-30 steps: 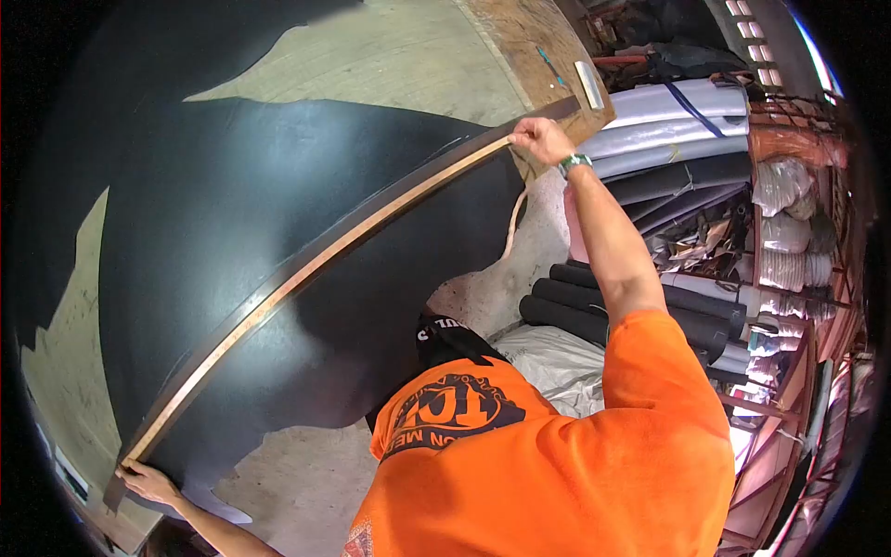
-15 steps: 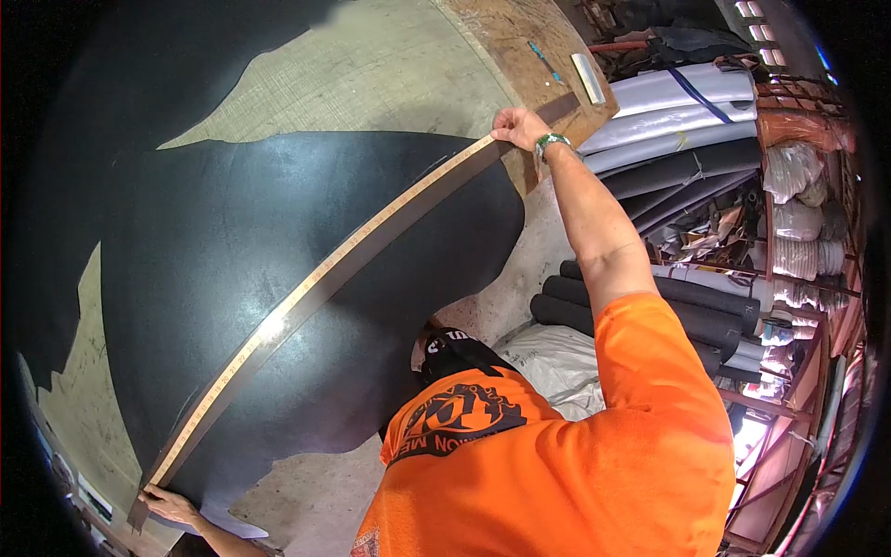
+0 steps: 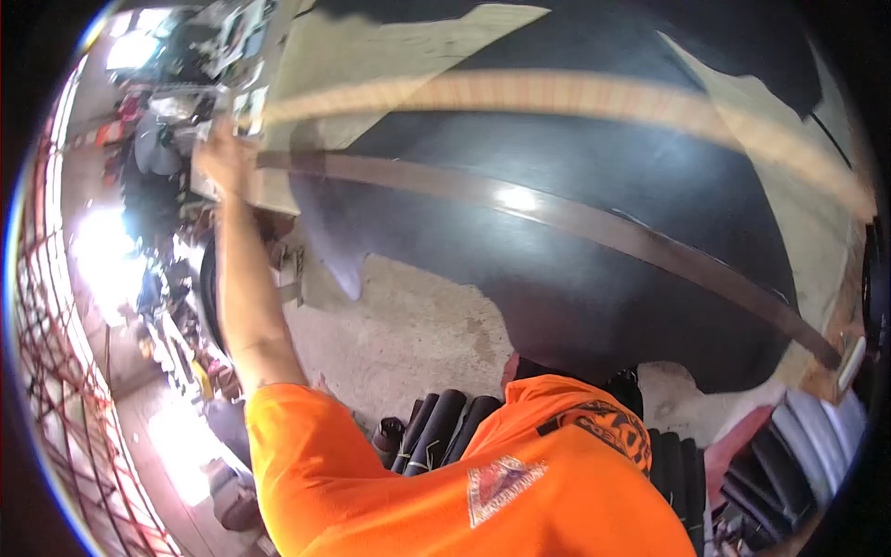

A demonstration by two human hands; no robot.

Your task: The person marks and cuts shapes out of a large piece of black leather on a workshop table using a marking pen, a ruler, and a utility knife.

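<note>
My left hand (image 3: 223, 162) is smeared by motion at the left edge of the table, beside the left ends of two long strips. The pale marked measuring strip (image 3: 557, 91) is blurred and arcs across the upper part of the view. Below it, a dark flat straightedge (image 3: 575, 218) lies across the black hide (image 3: 445, 251), its right end near the table corner. Whether my left fingers grip either strip is unclear. My right hand is out of sight.
The pale table top (image 3: 371, 51) shows around the hide. A whitish block (image 3: 851, 367) sits at the right corner. Dark rolls (image 3: 436, 427) stand below the table, silvery rolls (image 3: 817, 427) at lower right. Metal lattice (image 3: 56, 371) runs down the far left.
The view has swung toward the table's other end. The pale strip has moved away from the dark straightedge's edge, leaving a gap. My right hand has gone out of view.
</note>
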